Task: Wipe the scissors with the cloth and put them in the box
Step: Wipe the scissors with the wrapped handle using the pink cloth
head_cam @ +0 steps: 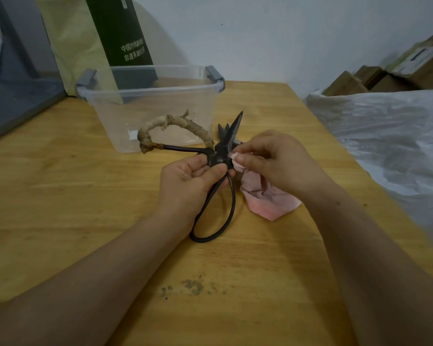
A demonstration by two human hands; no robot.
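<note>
Two hands meet at frame centre: the left hand (185,178) grips the black scissors (227,142) by the pivot, the right hand (275,158) pinches the pink cloth (258,193) against them, just below the clear box (105,116).

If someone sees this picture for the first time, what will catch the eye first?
First the black scissors over the middle of the wooden table, blades pointing away, gripped near the pivot by the left hand. Next the pink cloth, which the right hand pinches against them. Behind stands a clear box.
</note>
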